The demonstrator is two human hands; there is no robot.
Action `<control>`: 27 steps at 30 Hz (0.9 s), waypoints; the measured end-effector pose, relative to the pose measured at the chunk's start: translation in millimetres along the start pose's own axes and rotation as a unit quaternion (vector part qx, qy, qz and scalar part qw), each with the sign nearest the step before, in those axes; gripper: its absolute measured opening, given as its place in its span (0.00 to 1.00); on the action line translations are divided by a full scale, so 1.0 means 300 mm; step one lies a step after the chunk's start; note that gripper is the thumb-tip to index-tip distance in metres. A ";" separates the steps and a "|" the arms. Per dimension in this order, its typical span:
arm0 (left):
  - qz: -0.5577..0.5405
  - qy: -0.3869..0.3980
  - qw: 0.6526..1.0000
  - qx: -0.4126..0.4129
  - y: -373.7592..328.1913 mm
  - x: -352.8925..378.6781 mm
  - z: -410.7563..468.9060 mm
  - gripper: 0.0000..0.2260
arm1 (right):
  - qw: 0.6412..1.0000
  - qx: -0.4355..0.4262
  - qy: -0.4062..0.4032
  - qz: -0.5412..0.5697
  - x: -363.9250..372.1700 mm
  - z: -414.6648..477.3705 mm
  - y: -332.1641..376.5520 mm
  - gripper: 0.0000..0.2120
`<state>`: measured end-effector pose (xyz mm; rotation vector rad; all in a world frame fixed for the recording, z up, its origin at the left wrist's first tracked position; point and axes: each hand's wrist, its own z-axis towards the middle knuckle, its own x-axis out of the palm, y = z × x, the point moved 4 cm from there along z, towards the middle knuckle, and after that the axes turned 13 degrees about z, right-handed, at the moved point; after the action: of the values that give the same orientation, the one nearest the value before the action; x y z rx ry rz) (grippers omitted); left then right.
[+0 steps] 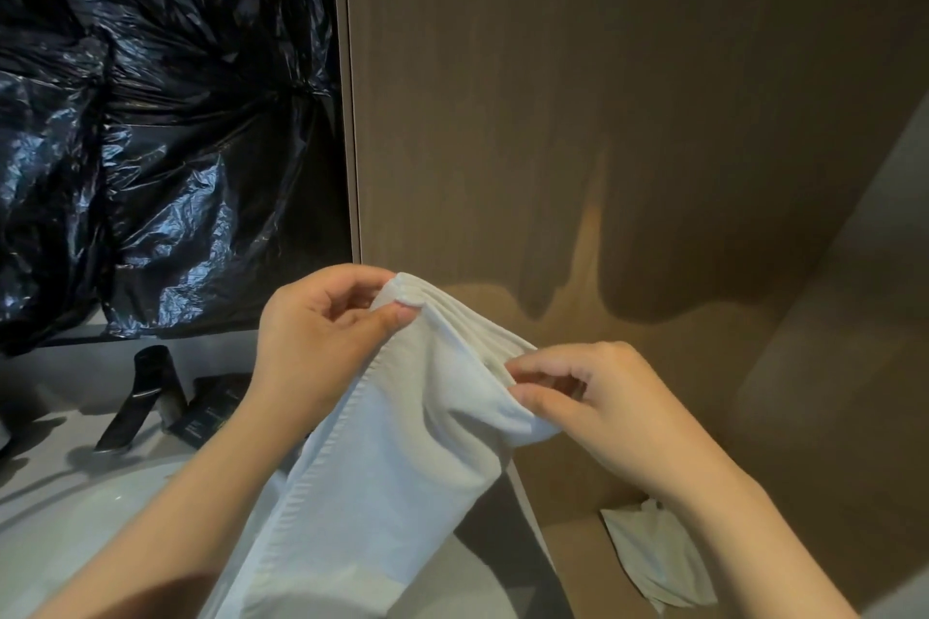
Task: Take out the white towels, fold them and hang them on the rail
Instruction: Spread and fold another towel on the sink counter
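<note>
A white towel (397, 442) hangs down in front of me, its top edge bunched into several layers between my hands. My left hand (321, 332) pinches the upper left corner between thumb and fingers. My right hand (588, 397) pinches the folded edge lower and to the right. The towel's lower part drapes over the white sink (75, 518) and runs out of the frame's bottom. No rail is in view.
A black faucet (146, 392) and a dark packet (211, 412) stand on the counter at the left, under a mirror covered in black plastic (151, 116). A brown wall (603, 116) fills the right. A white tissue (653, 553) pokes out at the lower right.
</note>
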<state>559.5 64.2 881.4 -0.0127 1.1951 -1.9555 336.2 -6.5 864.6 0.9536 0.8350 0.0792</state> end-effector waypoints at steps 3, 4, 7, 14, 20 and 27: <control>0.007 -0.006 1.000 0.003 0.003 0.002 0.000 0.09 | 0.999 0.014 0.015 -0.032 0.024 -0.007 -0.009 0.07; 0.007 -0.008 1.000 0.005 0.004 0.001 0.001 0.09 | 0.999 0.015 0.001 -0.039 0.021 -0.007 -0.010 0.07; 0.013 -0.003 1.000 0.009 0.002 -0.004 0.002 0.09 | 0.995 -0.003 -0.036 -0.092 0.004 -0.005 -0.005 0.05; 0.030 0.003 1.000 -0.007 0.027 -0.031 0.033 0.11 | 0.964 -0.072 -0.043 -0.254 -0.049 0.030 0.073 0.06; 0.024 -0.031 0.999 -0.001 0.044 -0.034 0.019 0.09 | 0.969 0.005 0.063 -0.241 -0.084 0.056 0.050 0.11; 0.050 0.003 0.998 0.036 0.015 -0.004 0.040 0.08 | 0.968 0.086 0.159 -0.172 -0.076 0.050 0.002 0.11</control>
<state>567.8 55.3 885.1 0.0884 1.1067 -1.9109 330.5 -25.6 883.1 0.9567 1.3123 -0.1459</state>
